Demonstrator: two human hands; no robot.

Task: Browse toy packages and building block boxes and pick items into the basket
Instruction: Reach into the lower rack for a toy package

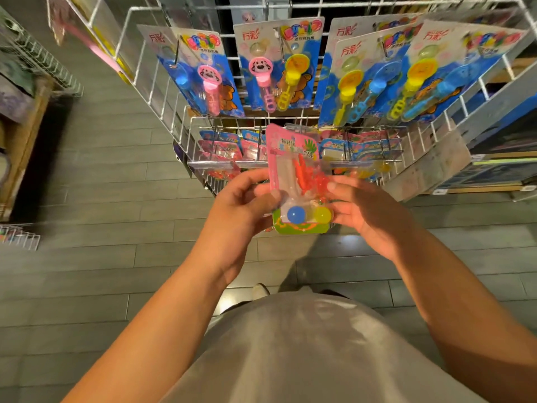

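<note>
We see two bare hands holding one toy pack (296, 181) up in front of a white wire rack (162, 91). The left hand (241, 207) grips the left edge of the pack, with the thumb curled over the front. The right hand (369, 210) holds the right edge, and its fingers (343, 186) press on the clear plastic front.

The toy pack is a pink card with a green bottom. It stands almost upright, between the two hands. Inside the clear bubble we see a blue ball (296, 214), a yellow ball (322, 215) just beside it, and some red and orange pieces above them.

On the rack, higher up, hang blue cards with bubble wands (261, 71) in pink, yellow and blue. Lower down, right behind the pack, hang more small packs (220, 146) in a row.

Below the hands we see a grey shirt (305, 353) and a grey plank floor (110, 175). The picture is blurry at the edges.
</note>
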